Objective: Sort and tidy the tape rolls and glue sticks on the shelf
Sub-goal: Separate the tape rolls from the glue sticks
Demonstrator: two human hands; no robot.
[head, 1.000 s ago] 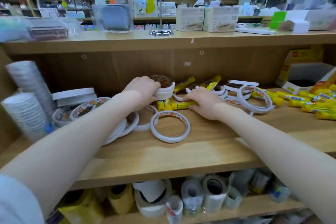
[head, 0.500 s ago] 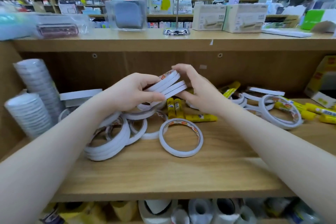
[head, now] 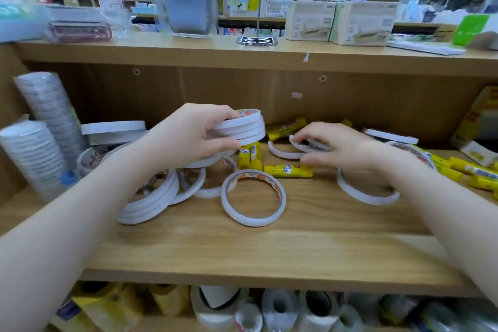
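Tape rolls (head: pixel 151 199) lie loose on the wooden shelf (head: pixel 242 250); the left hand (head: pixel 188 137) grips a small stack of rolls (head: pixel 242 127) above them; yellow glue sticks (head: pixel 288 170) lie between; the right hand (head: pixel 342 147) pinches a thin roll (head: pixel 299 146) in its fingertips.

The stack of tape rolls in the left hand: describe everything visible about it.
The stack of tape rolls is several thin white rings, apparently four, lying flat on one another, the top one showing an orange-printed inner band. The left hand holds it above the wooden shelf, fingers over the top, thumb beneath. It tilts slightly, and its right edge hangs over two upright-lying yellow glue sticks. The right hand does not touch it.
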